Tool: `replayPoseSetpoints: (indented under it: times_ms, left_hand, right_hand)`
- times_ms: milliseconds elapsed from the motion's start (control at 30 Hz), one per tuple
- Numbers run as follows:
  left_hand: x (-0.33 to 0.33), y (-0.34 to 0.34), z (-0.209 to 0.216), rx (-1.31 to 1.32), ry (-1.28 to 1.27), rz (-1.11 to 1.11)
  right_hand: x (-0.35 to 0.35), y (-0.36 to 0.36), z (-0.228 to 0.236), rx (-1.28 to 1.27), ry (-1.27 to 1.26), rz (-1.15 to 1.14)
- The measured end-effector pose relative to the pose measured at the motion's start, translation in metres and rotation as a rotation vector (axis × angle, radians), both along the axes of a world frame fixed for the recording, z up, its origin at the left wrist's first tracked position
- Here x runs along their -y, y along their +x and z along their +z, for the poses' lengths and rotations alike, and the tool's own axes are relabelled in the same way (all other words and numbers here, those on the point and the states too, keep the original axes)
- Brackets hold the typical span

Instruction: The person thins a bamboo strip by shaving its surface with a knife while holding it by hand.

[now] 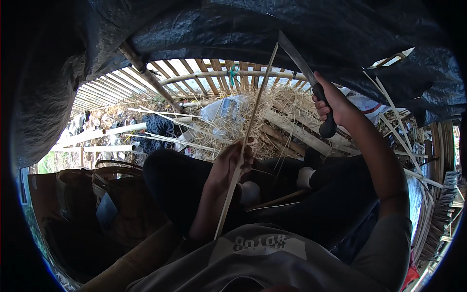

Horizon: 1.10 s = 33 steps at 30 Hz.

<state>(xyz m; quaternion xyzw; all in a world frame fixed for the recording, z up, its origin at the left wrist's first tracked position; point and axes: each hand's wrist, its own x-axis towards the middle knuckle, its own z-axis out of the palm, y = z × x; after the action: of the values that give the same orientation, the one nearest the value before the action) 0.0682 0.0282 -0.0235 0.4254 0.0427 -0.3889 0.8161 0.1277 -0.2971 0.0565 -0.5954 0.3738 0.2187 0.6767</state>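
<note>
My left hand (233,159) is closed around a long, thin bamboo strip (254,114) that stands upright at a slant. Its lower end reaches down to my shirt, and its upper end rises toward the dark sheet overhead. In my right hand (332,103), raised to the right, is a knife (296,57) with a black handle and a long blade. The blade points up and to the left, its tip close beside the strip's upper end. Whether tip and strip touch, I cannot tell.
Shavings (282,109) and split bamboo pieces (301,132) lie beyond my crossed legs. A slatted bamboo fence (204,80) stands behind them. Black plastic sheeting (219,29) hangs low overhead. On the left are a woven basket (116,168) and bamboo poles (97,148).
</note>
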Motion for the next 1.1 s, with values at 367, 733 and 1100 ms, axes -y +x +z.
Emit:
replayPoseSetpoints:
  times_ms: [367, 733, 1100]
  left_hand:
    - [0.011, -0.004, 0.019, -0.199, 0.069, 0.079]
    - [-0.024, 0.01, 0.061, 0.064, 0.088, -0.012]
    - [0.018, 0.001, 0.058, -0.049, 0.157, -0.118]
  right_hand:
    - [-0.042, -0.011, 0.031, 0.139, -0.089, 0.179]
    - [-0.057, -0.028, 0.051, 0.34, -0.135, 0.306]
    - [-0.044, -0.039, 0.056, 0.39, -0.068, 0.222]
